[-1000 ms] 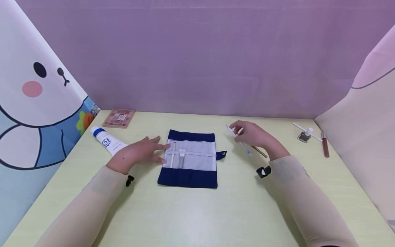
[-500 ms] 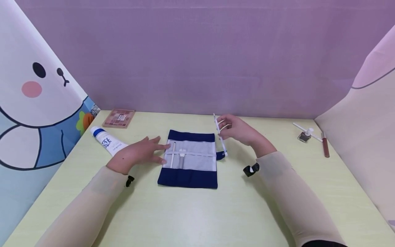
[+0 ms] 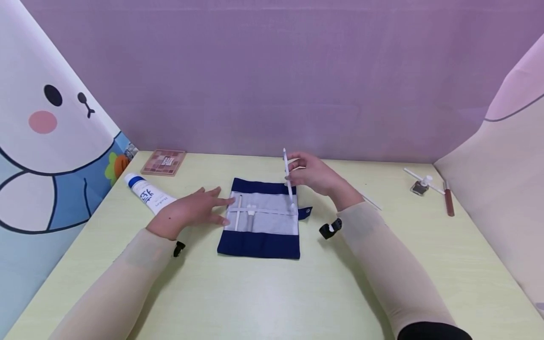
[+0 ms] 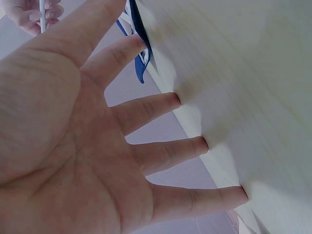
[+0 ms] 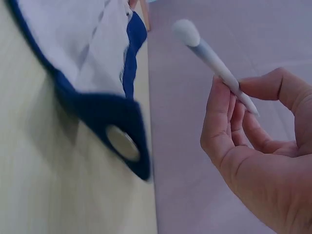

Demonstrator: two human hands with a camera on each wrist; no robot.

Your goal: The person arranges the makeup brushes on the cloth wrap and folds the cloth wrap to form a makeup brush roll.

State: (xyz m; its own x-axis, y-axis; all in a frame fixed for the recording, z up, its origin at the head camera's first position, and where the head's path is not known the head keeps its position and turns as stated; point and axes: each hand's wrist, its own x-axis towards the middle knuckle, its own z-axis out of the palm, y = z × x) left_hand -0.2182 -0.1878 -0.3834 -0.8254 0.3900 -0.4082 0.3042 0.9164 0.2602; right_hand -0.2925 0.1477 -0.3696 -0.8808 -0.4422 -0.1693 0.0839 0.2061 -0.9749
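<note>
**A brush (image 3: 286,165) pinched above the far right corner of the pouch (image 3: 260,246)**

In the head view, we think the brush's lower end could snag on the thin band (image 3: 272,212) across the pouch if it came in at a slant; we cannot tell whether it touches the cloth. The brush stands nearly upright at the fingertips of the right hand (image 3: 316,174).

In the left wrist view, we see the left hand (image 4: 97,131) with its fingers spread straight, some tips meeting the counter (image 4: 253,97), the index beside the pouch's edge. So slight a hold might let the cloth slide or ruck under a push. The brush is well apart from these fingers.

In the right wrist view, thumb and fingers grip the brush toward its thin end, the fluffy head jutting free. We reckon a knock there could swivel it. The pouch's tab (image 5: 97,109) sits apart from the fingers.
</note>
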